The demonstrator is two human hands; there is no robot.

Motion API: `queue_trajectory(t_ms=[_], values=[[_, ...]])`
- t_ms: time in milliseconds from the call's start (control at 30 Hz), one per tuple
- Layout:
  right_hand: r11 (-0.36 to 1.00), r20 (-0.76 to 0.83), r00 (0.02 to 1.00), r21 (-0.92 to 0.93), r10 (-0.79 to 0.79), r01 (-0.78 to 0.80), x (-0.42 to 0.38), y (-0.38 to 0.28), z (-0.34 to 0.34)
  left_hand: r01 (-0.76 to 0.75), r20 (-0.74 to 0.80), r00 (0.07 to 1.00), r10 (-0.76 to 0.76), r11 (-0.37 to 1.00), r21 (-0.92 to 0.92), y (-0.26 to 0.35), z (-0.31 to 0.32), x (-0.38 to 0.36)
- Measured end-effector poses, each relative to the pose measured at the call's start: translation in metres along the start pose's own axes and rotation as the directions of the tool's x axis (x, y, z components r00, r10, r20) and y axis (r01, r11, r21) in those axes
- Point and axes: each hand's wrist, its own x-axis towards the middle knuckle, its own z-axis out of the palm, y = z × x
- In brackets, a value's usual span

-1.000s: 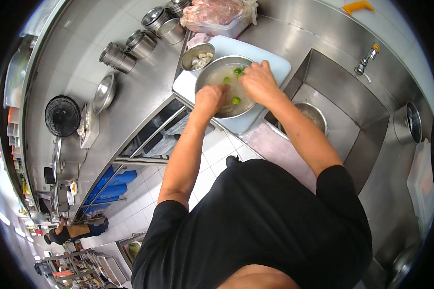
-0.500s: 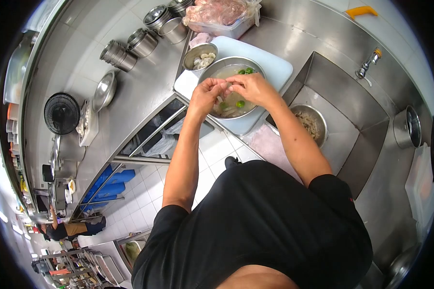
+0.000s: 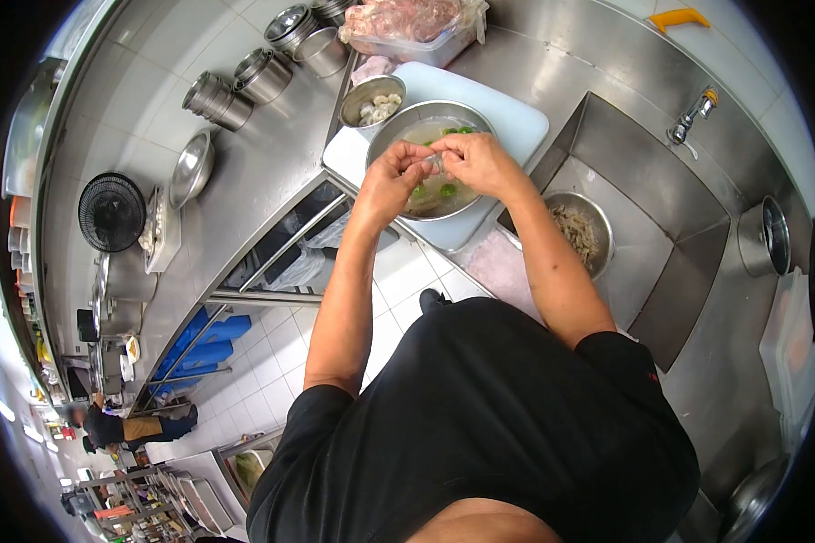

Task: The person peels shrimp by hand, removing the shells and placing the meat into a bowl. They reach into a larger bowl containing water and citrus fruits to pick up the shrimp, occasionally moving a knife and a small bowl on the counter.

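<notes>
Both hands meet over a large steel bowl (image 3: 389, 136) of cloudy water with green limes (image 3: 448, 190) floating in it. Between the fingertips is a small greyish shrimp (image 3: 437, 163). My left hand (image 3: 395, 179) pinches it from one side and my right hand (image 3: 482, 165) from the other; the fingers partly cover it. Beside the large bowl, a smaller steel bowl (image 3: 347, 101) holds pale peeled shrimp (image 3: 380, 109). Both bowls stand on light-blue cutting boards (image 3: 521, 113). Another steel bowl (image 3: 606, 228) in the sink holds greyish-brown pieces, probably shrimp or shells (image 3: 576, 235).
A tub of raw meat (image 3: 407, 27) in plastic stands behind the boards. To the right are a sink (image 3: 643, 208) and tap (image 3: 695, 116). Steel containers (image 3: 264, 77) line the left counter. A pink cloth (image 3: 500, 270) lies at the counter edge. Far left, another person (image 3: 122, 428) stands.
Both hands remain over the large bowl, with the fingers shifted slightly around the shrimp, which shows more clearly now. The view has shifted slightly, and the floating limes have drifted a little.
</notes>
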Motion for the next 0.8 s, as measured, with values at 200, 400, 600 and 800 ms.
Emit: queue_trajectory(t_ms=[200,400,600,800], values=[[0.97,0.01,0.999,0.24,0.035,-0.036,-0.005,-0.008,-0.006,-0.02,0.048,0.998,0.049,0.878,-0.479,-0.008,0.002,-0.001],[0.973,-0.166,0.966,0.09,-0.198,0.215,-0.006,-0.003,0.001,0.006,-0.016,1.0,-0.023,0.722,-0.692,-0.001,0.023,-0.008],[0.935,-0.185,0.942,-0.277,-0.279,0.222,-0.004,0.01,-0.002,0.094,-0.024,0.995,-0.1,0.98,-0.174,0.003,0.019,-0.008],[0.953,-0.128,0.97,-0.251,-0.206,0.169,-0.008,-0.002,-0.004,-0.022,-0.251,0.967,0.05,0.993,0.113,0.001,0.023,-0.006]])
